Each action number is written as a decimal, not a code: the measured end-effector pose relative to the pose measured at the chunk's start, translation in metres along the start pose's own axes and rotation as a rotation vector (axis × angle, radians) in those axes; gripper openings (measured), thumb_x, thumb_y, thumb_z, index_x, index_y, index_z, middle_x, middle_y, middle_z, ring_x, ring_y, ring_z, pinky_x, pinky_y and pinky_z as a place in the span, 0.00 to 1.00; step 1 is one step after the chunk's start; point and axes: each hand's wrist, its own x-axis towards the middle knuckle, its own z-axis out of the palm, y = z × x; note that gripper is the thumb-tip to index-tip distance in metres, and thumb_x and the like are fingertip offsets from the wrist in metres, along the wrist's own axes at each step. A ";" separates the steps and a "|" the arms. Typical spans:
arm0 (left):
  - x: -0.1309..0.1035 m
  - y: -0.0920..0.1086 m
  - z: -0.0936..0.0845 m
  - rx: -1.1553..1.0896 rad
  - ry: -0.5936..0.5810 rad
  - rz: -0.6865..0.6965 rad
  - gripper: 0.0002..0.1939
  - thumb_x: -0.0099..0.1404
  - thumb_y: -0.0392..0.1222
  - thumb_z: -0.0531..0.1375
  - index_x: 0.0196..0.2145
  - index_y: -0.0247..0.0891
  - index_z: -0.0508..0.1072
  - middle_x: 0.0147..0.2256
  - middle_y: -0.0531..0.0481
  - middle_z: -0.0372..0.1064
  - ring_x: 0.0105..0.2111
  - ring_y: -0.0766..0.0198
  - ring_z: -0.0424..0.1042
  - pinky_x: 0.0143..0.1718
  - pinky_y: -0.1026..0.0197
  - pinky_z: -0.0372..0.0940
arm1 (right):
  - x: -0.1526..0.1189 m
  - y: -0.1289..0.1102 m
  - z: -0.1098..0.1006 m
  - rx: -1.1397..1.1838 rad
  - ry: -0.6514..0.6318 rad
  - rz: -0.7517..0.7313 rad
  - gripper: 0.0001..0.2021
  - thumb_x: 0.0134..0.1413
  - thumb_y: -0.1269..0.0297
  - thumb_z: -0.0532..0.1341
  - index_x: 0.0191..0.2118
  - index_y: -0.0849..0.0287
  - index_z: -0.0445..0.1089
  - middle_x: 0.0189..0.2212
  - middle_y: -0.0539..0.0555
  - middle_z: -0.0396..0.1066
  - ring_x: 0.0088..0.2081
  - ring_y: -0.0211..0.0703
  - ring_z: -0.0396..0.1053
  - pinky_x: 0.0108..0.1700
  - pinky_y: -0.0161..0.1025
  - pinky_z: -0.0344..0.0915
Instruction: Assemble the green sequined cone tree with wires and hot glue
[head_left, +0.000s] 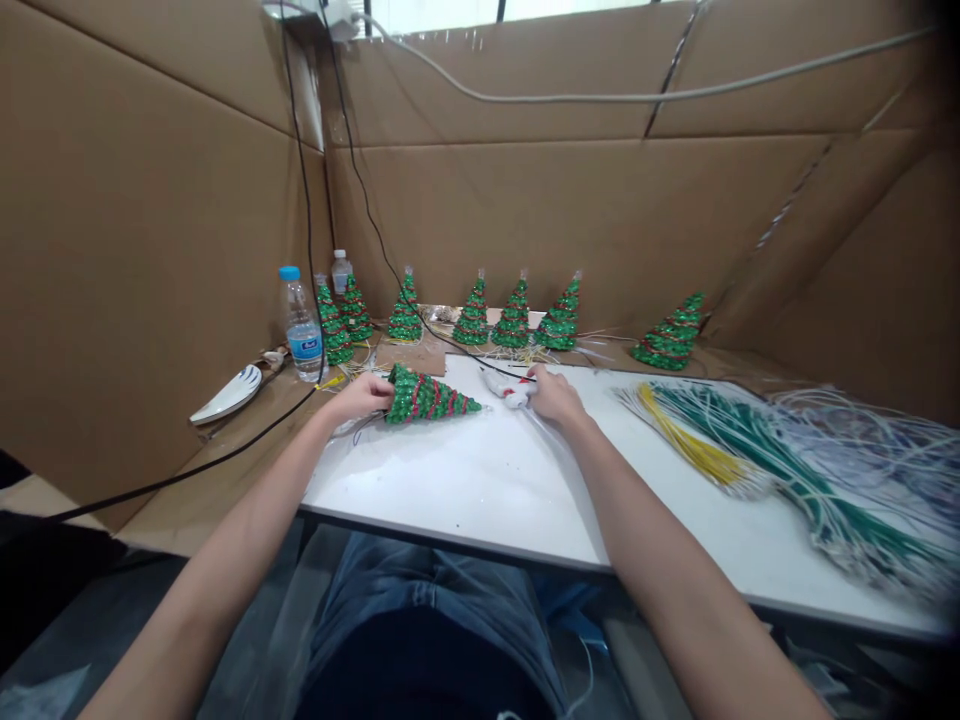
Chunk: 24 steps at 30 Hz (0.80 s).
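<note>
Since that black cable (381,243) droops near 12 o'clock, tugging the tree (427,397) might snag it imo; left hand (361,396) pinches its base at 11, right hand (556,395) curled at 1, grip unclear.

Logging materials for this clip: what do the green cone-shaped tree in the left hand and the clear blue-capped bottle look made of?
The green cone-shaped tree with red bands: probably shiny plastic or tinsel, given its glittering, bumpy surface. The clear blue-capped bottle: smooth, glossy plastic, judging by its see-through walls.
</note>
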 end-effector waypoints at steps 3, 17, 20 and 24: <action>0.000 -0.002 0.000 -0.008 0.000 0.001 0.12 0.46 0.43 0.67 0.28 0.31 0.81 0.22 0.50 0.74 0.25 0.63 0.69 0.31 0.62 0.63 | 0.000 0.002 0.001 0.026 -0.012 0.004 0.22 0.50 0.71 0.54 0.54 0.59 0.61 0.49 0.66 0.66 0.51 0.56 0.64 0.48 0.47 0.61; -0.001 -0.006 -0.001 -0.018 -0.007 0.015 0.13 0.47 0.42 0.66 0.29 0.31 0.81 0.24 0.48 0.75 0.25 0.63 0.69 0.31 0.63 0.63 | -0.025 -0.082 -0.018 0.460 -0.082 -0.627 0.27 0.47 0.64 0.61 0.56 0.59 0.62 0.50 0.58 0.68 0.50 0.47 0.66 0.54 0.45 0.62; -0.001 -0.006 -0.001 -0.024 -0.012 0.010 0.14 0.47 0.43 0.67 0.29 0.31 0.81 0.24 0.49 0.75 0.24 0.63 0.69 0.31 0.62 0.63 | -0.031 -0.092 -0.008 0.526 -0.119 -0.703 0.35 0.45 0.58 0.65 0.60 0.59 0.58 0.54 0.59 0.65 0.51 0.47 0.66 0.54 0.44 0.63; 0.000 -0.004 0.000 -0.025 -0.016 0.019 0.13 0.46 0.44 0.67 0.29 0.32 0.81 0.23 0.50 0.75 0.24 0.64 0.69 0.30 0.63 0.63 | -0.031 -0.095 0.002 0.568 -0.147 -0.756 0.37 0.41 0.56 0.68 0.58 0.59 0.59 0.54 0.60 0.65 0.51 0.48 0.66 0.54 0.45 0.63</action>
